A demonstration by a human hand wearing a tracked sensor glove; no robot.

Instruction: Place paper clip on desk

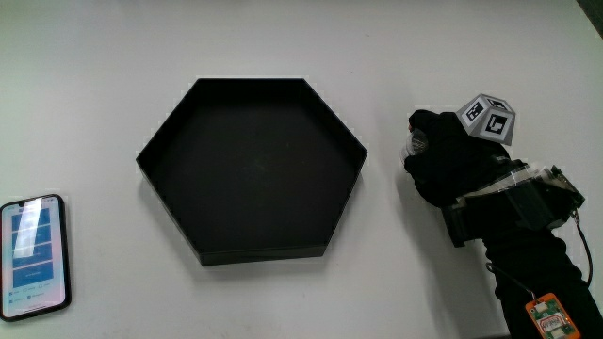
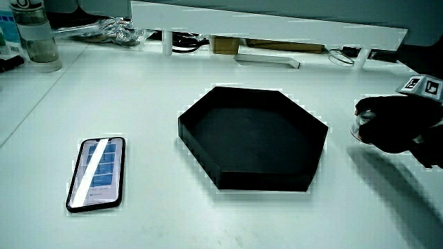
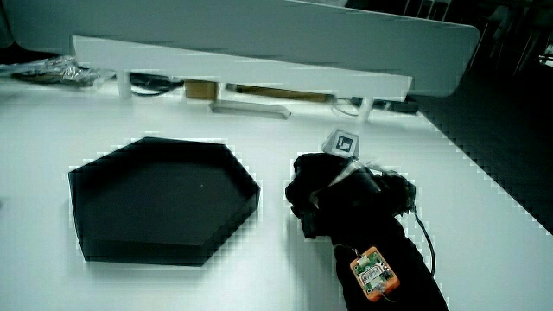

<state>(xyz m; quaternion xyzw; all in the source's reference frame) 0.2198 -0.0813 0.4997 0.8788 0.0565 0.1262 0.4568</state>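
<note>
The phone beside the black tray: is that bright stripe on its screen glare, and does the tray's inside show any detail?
In a side view the phone carries a pale diagonal band across its screen, most likely reflected light; in the main view its screen reads evenly, with no such band. The tray is flat black inside in all three views, showing almost no detail. The hand casts a soft shadow on the table.

**Hidden and cut off**

The hand [image 1: 450,168] curls over something small and pale beside the hexagonal tray [image 1: 252,169]; too little of it shows to name it. The forearm [image 1: 542,273] runs off the main view's edge. The phone [image 1: 33,254] is clipped at that view's edge, its screen text too small to read.
</note>
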